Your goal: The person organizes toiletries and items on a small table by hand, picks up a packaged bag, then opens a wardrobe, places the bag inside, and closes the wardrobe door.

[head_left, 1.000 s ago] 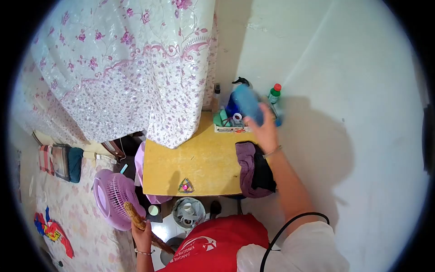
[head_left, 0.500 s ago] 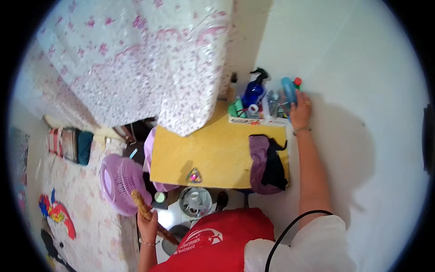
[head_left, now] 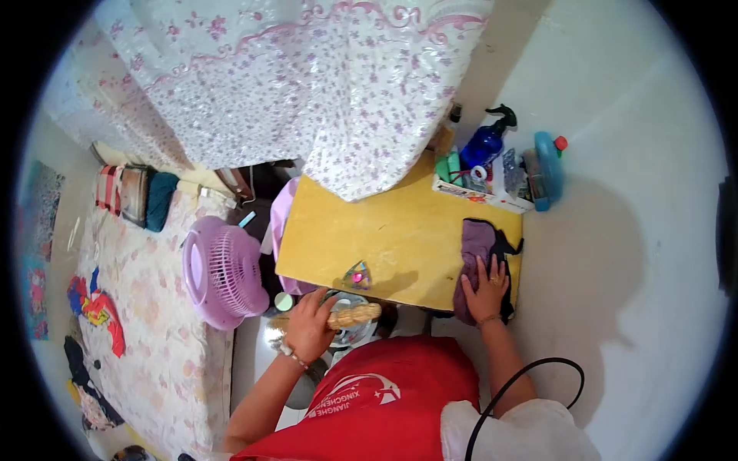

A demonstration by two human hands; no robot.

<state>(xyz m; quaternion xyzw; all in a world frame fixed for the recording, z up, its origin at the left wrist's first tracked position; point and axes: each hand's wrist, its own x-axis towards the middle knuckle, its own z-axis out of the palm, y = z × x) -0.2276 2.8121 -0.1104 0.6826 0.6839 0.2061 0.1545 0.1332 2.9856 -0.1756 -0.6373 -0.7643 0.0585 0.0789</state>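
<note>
My left hand (head_left: 309,329) is closed around the tan braided handle (head_left: 355,316) of what looks like a brush or broom, near the table's front edge. My right hand (head_left: 487,296) lies with spread fingers on a purple and black cloth (head_left: 473,250) at the right end of the yellow table (head_left: 377,230). A small triangular ornament with a pink centre (head_left: 357,277) sits near the front edge. At the back right stands a box (head_left: 480,198) of small items with a blue spray bottle (head_left: 483,146). Beside it, against the wall, is a blue bottle (head_left: 548,170).
A purple fan (head_left: 227,273) stands left of the table, beside a bed (head_left: 154,284) with folded textiles (head_left: 160,201). A floral curtain (head_left: 307,100) hangs over the table's back left. Below the front edge is a bin (head_left: 352,334).
My right hand has let go of the blue bottle at the box's right side and come down onto the cloth. My left hand has risen toward the table, turning the braided handle. The view has shifted.
</note>
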